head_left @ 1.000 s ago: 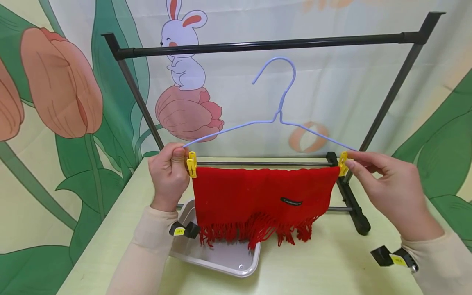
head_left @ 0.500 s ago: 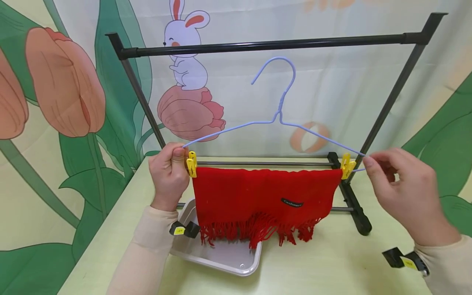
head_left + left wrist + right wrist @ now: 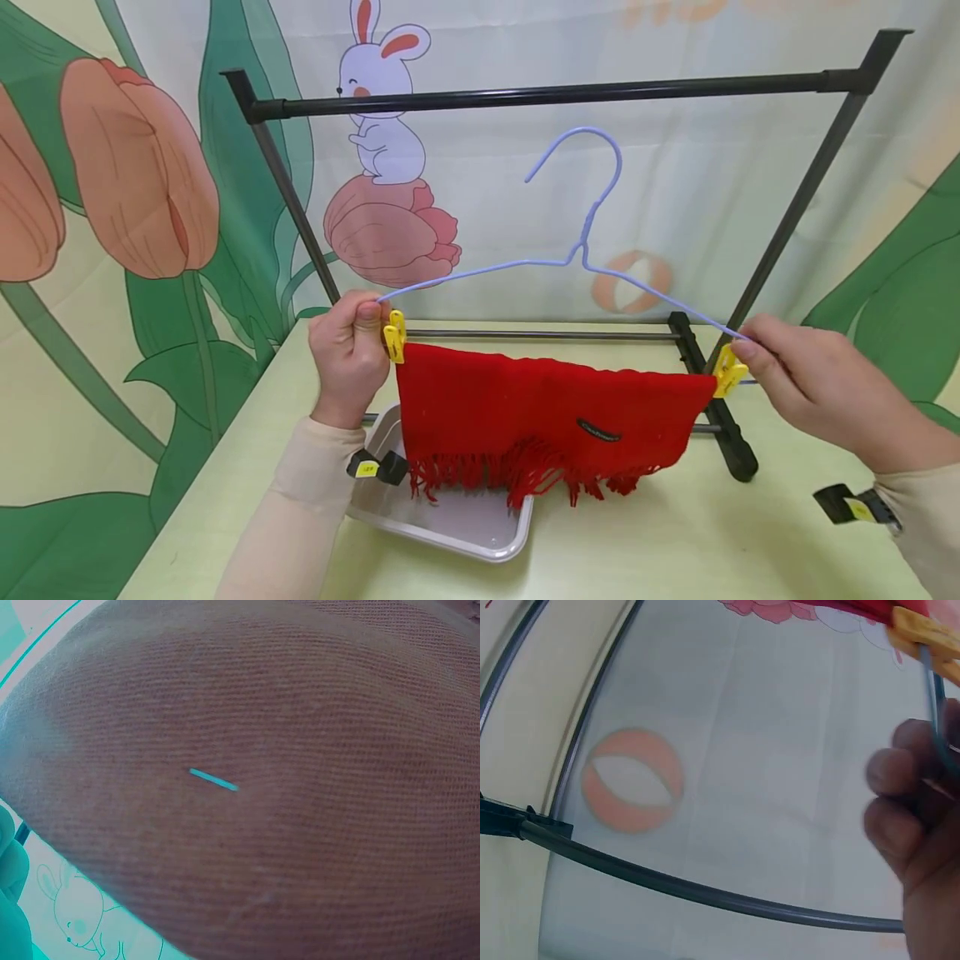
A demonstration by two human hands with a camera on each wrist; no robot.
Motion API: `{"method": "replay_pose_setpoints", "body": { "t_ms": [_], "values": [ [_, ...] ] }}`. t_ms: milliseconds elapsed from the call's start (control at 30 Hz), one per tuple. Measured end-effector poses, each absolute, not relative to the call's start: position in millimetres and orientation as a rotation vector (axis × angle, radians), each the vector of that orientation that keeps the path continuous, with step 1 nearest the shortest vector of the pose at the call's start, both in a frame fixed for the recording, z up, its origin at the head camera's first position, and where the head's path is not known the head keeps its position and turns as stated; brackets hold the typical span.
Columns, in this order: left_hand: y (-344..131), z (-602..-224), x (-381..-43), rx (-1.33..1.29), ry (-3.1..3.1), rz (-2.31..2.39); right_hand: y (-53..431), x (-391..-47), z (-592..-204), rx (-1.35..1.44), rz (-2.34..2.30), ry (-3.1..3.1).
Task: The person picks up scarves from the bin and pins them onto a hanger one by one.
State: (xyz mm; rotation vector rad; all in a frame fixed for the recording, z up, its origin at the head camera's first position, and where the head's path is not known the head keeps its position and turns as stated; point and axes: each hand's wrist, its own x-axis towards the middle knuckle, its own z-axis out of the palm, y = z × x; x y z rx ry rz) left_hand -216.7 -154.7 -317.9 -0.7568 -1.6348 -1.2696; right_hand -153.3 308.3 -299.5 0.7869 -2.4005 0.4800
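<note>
A light purple wire hanger point(image 3: 495, 267) is held up in front of the rack, its hook point(image 3: 617, 167) below the top bar and apart from it. My left hand point(image 3: 347, 354) grips the hanger's left end. Thumb and fingers of my right hand point(image 3: 810, 379) pinch its right end. Between them hangs a red fringed scarf point(image 3: 495, 408) with a small dark label. One yellow clothespin point(image 3: 395, 337) sits at the scarf's left corner, another clothespin point(image 3: 729, 372) at its right corner. Ribbed fabric point(image 3: 247, 825) fills most of the left wrist view and hides that hand's work.
A black rack point(image 3: 525, 97) stands on the pale table point(image 3: 630, 550) behind the hanger. Below the scarf's left part is a grey plastic basin point(image 3: 450, 542). A printed curtain point(image 3: 487, 50) with a rabbit and flowers hangs behind.
My right hand has moved from the right clothespin outward and slightly down to the hanger's end. The hanger and scarf now slope down to the right. My left hand keeps its grip.
</note>
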Motion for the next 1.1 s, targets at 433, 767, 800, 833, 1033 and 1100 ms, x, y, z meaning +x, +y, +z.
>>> {"method": "replay_pose_setpoints", "body": {
  "t_ms": [433,767,800,833,1033,1100],
  "values": [
    [-168,-315,-218,-0.889,-1.871,-1.259,293,-144,-317,0.757,0.576,-2.106],
    [-179,-305,-215,-0.816,-2.09,-1.374,290,-132,-312,0.716,0.658,-2.071],
    [-180,-305,-216,-0.815,-2.086,-1.387,291,-133,-312,0.721,0.674,-2.068],
    [-182,-306,-216,-0.814,-2.082,-1.396,293,-133,-312,0.725,0.692,-2.064],
    [-191,-308,-219,-0.75,-2.104,-1.342,297,-129,-312,0.689,0.74,-2.06],
    [-196,-308,-222,-0.653,-2.132,-1.272,298,-127,-310,0.658,0.721,-2.078]
  ]
}}
